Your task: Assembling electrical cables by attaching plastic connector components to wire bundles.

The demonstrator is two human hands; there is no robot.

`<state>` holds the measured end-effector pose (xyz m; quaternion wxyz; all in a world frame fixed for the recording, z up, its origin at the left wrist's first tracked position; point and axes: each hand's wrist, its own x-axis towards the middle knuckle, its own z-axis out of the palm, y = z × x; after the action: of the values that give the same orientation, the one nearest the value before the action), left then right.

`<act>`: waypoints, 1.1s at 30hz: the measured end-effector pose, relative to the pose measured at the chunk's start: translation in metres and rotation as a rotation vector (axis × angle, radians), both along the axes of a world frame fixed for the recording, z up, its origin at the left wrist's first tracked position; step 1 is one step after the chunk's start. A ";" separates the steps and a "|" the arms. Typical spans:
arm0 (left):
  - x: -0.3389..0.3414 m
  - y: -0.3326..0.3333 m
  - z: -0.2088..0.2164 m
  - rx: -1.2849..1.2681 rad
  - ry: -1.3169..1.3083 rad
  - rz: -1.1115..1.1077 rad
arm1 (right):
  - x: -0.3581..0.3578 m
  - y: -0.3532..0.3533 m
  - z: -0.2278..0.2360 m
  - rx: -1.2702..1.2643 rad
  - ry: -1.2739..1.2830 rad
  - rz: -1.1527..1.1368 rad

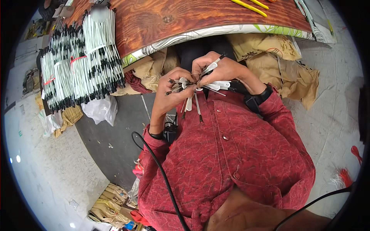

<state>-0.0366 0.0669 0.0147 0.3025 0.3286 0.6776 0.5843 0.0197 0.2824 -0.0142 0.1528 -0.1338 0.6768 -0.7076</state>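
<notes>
Stretching before a person in a red shirt (254, 142), a wooden bench (154, 23) carries banded bundles (98, 42) of pale, dark-tipped strands massed at its left end. Just off the bench's near edge, between it and the shirt, two hands meet over a loose bunch of similar strands (219, 85). The left hand (175, 98) curls thumb and fingers inward to pinch one side; the right hand (227, 69) pinches the other, its thumb pressed near the centre. What lies at that centre, beyond a thin dark loop, is too small to tell. The bunch fans out past both sets of fingers and looks light enough to need no support beneath. Its strands appear thin and springy, likely to splay if the grip slackens, so the gathered middle seems the surest hold. Flat white tags (189, 104), smooth and probably slippery, poke out among them and promise a poor handle. Smallest of all, dark end tips (201, 120) jut clear, apparently the easiest part to snag.
</notes>
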 end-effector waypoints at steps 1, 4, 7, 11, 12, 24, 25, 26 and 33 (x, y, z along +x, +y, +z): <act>0.002 -0.001 -0.001 -0.003 -0.002 -0.002 | 0.001 -0.001 -0.002 -0.001 0.007 0.002; 0.003 0.003 0.001 0.023 0.063 0.067 | -0.004 0.000 -0.001 0.003 0.033 -0.001; 0.002 0.008 0.003 0.024 0.092 0.117 | -0.012 0.001 0.004 -0.014 0.096 0.008; -0.002 0.008 0.005 -0.013 0.163 0.163 | -0.022 0.003 0.012 -0.058 0.023 0.041; -0.004 0.008 0.008 -0.028 0.197 0.174 | -0.021 0.002 0.013 -0.053 0.040 0.034; -0.007 0.015 0.031 -0.151 0.067 0.024 | -0.004 0.007 -0.013 -0.268 0.252 -0.163; -0.009 0.017 0.032 -0.145 0.043 -0.052 | -0.002 0.010 -0.014 -0.278 0.260 -0.154; -0.011 0.020 0.032 -0.141 0.016 -0.127 | 0.001 0.014 -0.016 -0.288 0.227 -0.122; -0.075 0.051 0.078 -0.271 -0.039 -0.629 | 0.000 0.049 -0.030 -0.341 0.078 0.039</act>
<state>-0.1114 0.1184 0.0925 0.5215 0.4670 0.6087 0.3734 0.0196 0.3309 -0.0446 0.1150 -0.1983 0.5498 -0.8032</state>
